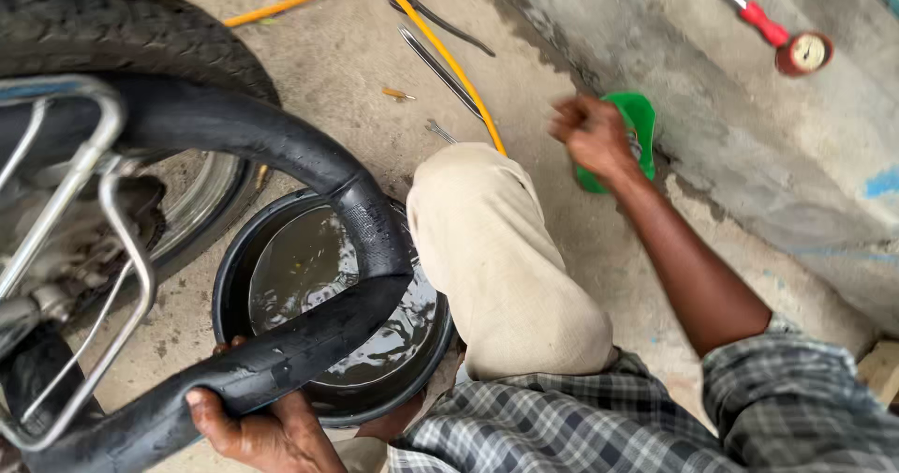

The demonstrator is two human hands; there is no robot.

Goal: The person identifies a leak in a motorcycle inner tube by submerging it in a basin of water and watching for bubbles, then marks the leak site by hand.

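Note:
My left hand (pixel 257 426) grips a black inflated inner tube (pixel 281 145) at the bottom left. The tube loops up from the hand, bends sharply and dips into dark water in a black round basin (pixel 228 286). My right hand (pixel 592 136) is stretched out to the right, blurred, with fingers closed at a green plastic container (pixel 639 122) that stands by the foot of a grey wall. Whether it grips the container is unclear. My bent knee in beige trousers (pixel 496 258) lies between the basin and the right arm.
A motorcycle wheel (pixel 122 42) with chrome frame bars (pixel 84 173) fills the left. An orange hose (pixel 440 51), metal tyre levers (pixel 440 66) and a small spanner (pixel 438 132) lie on the concrete floor beyond the knee. A red-handled pressure gauge (pixel 796 47) rests against the wall.

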